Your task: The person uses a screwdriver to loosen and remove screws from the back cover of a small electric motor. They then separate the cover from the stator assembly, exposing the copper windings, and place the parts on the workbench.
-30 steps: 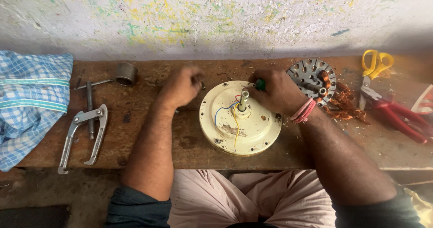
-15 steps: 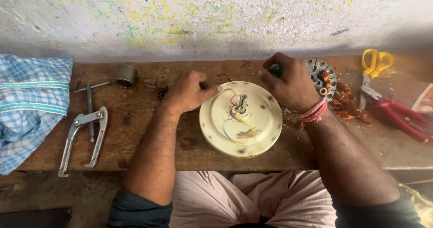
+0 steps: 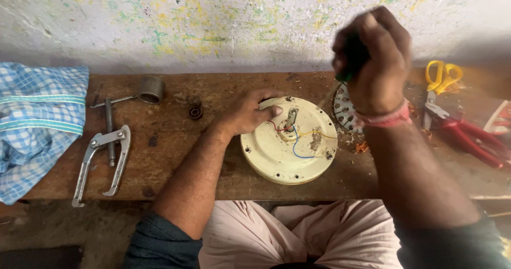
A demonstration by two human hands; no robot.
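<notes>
On the wooden bench [image 3: 175,162], left hand [image 3: 246,113] presses flat on cream motor housing [image 3: 282,152]; right hand [image 3: 375,56], raised above-right, fist closed around green-handled screwdriver [image 3: 346,69], shaft angled down toward it.

From where I look down, the round motor housing [image 3: 290,144] sits on the workbench [image 3: 175,162] near its front edge, with my left hand [image 3: 246,112] resting on its left rim and my right hand [image 3: 375,61] raised above and behind its right side, closed round a screwdriver [image 3: 346,61]. Well to the left lie a gear puller [image 3: 104,157], a metal sleeve [image 3: 151,89] behind it, and a folded cloth [image 3: 37,125] at the bench's left end. A small bearing [image 3: 196,112] lies between sleeve and housing, while scissors [image 3: 439,85] and pliers [image 3: 474,138] lie to the far right.
</notes>
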